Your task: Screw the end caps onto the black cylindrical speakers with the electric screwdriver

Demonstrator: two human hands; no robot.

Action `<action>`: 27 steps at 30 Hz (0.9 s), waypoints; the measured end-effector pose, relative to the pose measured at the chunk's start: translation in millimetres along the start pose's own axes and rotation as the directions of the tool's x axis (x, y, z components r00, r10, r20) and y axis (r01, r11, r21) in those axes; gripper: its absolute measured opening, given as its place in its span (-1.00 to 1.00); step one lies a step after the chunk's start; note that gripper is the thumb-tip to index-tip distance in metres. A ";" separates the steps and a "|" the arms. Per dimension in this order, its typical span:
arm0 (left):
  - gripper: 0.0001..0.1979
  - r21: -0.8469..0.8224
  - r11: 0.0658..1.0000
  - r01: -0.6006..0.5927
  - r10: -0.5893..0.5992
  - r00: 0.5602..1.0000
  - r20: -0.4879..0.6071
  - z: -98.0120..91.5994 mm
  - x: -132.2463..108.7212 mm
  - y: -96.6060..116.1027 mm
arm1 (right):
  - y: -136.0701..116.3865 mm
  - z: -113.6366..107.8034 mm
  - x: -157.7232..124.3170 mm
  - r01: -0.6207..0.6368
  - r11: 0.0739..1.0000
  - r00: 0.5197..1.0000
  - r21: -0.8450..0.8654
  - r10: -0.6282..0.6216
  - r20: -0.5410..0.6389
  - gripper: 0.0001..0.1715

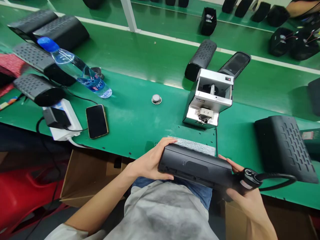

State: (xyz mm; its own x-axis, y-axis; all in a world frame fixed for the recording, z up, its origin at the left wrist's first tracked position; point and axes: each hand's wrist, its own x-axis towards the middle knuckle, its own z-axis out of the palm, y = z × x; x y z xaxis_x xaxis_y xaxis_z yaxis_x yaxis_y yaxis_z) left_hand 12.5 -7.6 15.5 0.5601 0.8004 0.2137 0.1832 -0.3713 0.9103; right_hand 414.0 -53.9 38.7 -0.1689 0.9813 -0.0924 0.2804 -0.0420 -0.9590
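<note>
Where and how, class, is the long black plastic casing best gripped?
Probably by both ends, one hand from each side: the casing is elongated and held crosswise. The left hand wraps its left end; the right hand, at the other end, also has a black corded cylindrical tool.

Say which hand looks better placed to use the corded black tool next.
Probably the right hand: the corded black tool sits between its thumb and fingers, while the left hand grips the left end of the black housing.
</note>
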 end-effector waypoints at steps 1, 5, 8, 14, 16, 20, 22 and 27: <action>0.26 -0.003 1.000 -0.009 0.009 1.000 0.003 -0.1 0.4 0.1 | 0.3 0.0 -0.4 0.000 1.000 1.000 0.009 0.000 0.001 -0.15; 0.33 0.003 1.000 -0.007 0.007 0.999 0.033 -1.1 0.6 1.5 | 1.7 -0.8 -3.6 -0.021 0.999 0.999 0.038 0.021 0.025 -0.14; 0.37 0.015 0.999 0.040 -0.041 0.997 0.059 -3.0 -0.1 5.7 | 1.6 -0.5 -4.2 -0.022 0.999 1.000 0.033 0.021 0.022 -0.14; 0.37 -0.001 0.997 0.074 -0.073 0.994 0.085 -2.7 -0.2 10.4 | 2.2 -0.8 -7.2 -0.049 0.999 0.999 0.017 0.049 -0.006 -0.05; 0.35 -0.007 0.999 0.050 -0.050 0.997 0.064 -0.2 -0.7 8.1 | 3.3 -1.2 -10.5 -0.067 0.998 0.998 0.015 0.067 -0.004 -0.02; 0.39 -0.001 1.000 0.008 -0.008 1.000 0.012 4.1 -3.0 1.7 | 4.0 0.2 -14.5 -0.081 0.996 0.997 0.043 0.081 0.002 -0.05; 0.37 0.000 1.000 0.000 0.000 1.000 -0.002 4.5 -3.5 0.2 | 3.1 1.3 -13.5 -0.073 0.996 0.997 0.054 0.073 -0.003 -0.06; 0.36 -0.007 1.000 0.013 -0.013 1.000 0.011 0.9 -1.3 4.1 | -1.1 3.4 -8.7 -0.090 0.993 0.996 0.080 0.090 -0.004 -0.02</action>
State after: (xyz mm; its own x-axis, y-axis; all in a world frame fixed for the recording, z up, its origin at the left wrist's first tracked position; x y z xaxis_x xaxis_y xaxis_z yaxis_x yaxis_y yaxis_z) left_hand 13.3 -10.6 18.5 0.5668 0.7997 0.1982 0.1851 -0.3580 0.9152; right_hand 412.0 -63.1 39.6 -0.1389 0.9742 -0.1776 0.2183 -0.1448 -0.9651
